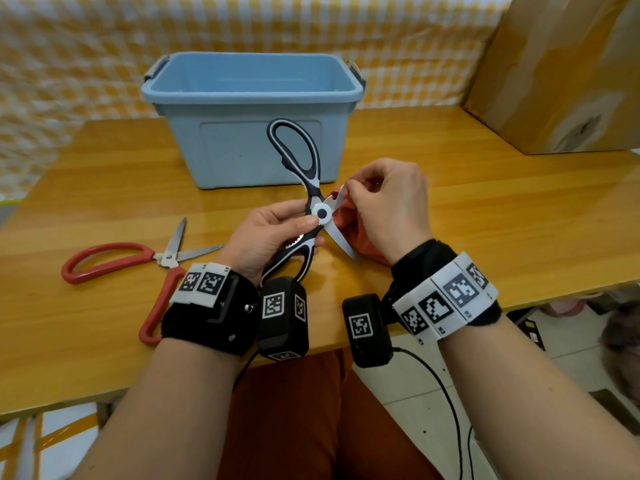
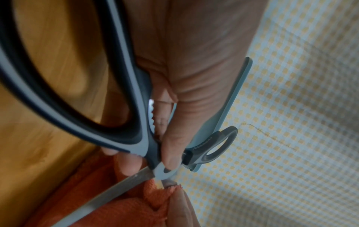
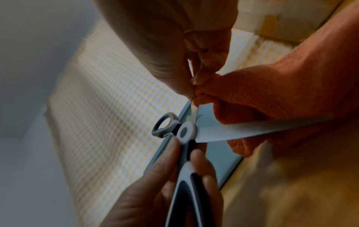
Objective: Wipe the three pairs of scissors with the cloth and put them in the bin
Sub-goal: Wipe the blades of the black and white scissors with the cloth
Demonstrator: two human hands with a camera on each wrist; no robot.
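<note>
- Blue plastic bin [image 1: 242, 98] stands open at the table's back.
- Black-and-white scissors [image 1: 320, 213], blades spread, sit before the bin, gripped by the left hand [image 1: 266, 237].
- Beside them, the right hand [image 1: 388, 206] pinches the orange cloth [image 1: 346, 216] on one blade: wiping underway; binning likely follows.

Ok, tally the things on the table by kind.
Scissors: 2, black-and-white pair held open in the left hand, red pair lying on the table
Cloth: 1, orange, gripped by the right hand
Bin: 1, blue
Cardboard box: 1
Total: 5
</note>
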